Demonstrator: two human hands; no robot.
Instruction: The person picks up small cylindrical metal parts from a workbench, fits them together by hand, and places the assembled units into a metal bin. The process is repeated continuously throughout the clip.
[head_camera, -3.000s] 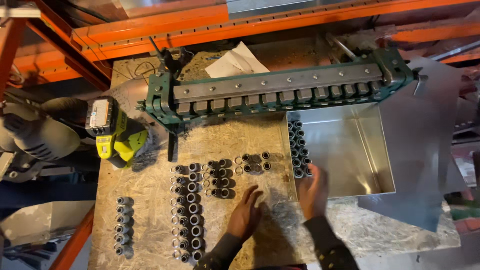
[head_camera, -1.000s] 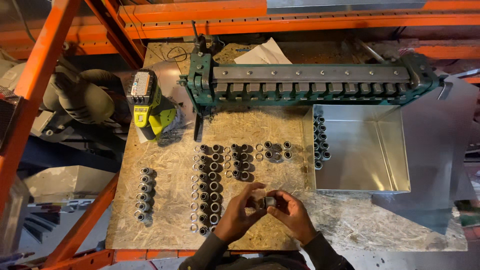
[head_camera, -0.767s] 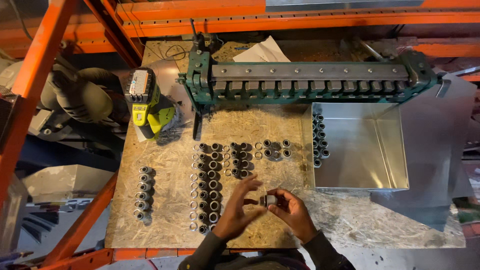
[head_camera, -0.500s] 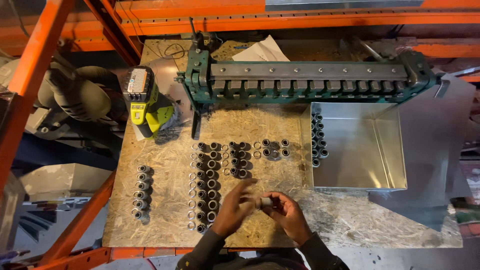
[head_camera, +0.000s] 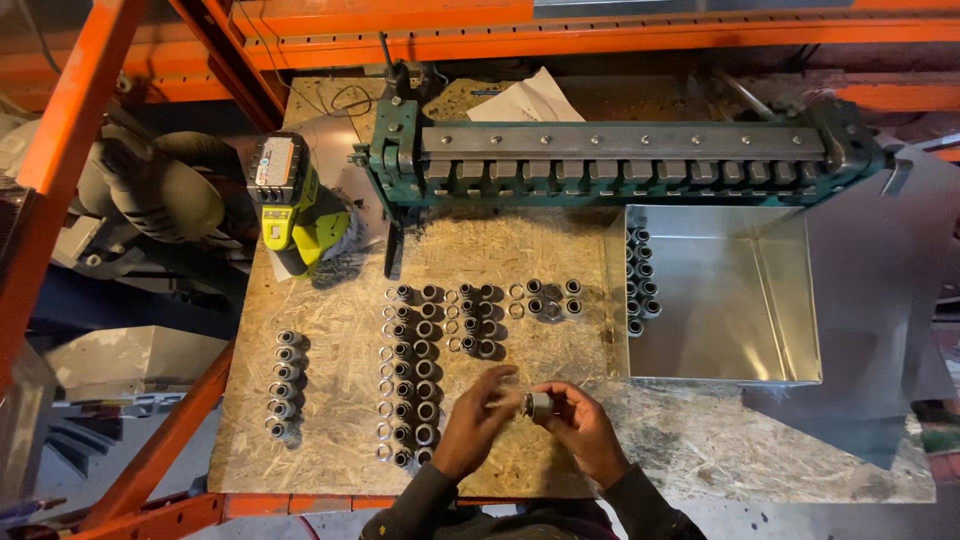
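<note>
Both hands, left hand (head_camera: 472, 425) and right hand (head_camera: 588, 428), pinch one small grey metal fitting (head_camera: 538, 405) that could slip into the upright rows of fittings (head_camera: 412, 375) just beyond the left fingers

Workshop: sheet-metal brake (head_camera: 620, 165), cordless drill (head_camera: 292, 205)

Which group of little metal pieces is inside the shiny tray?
The double row standing along the metal tray's left wall. All the other groups stand out on the wooden board.
</note>
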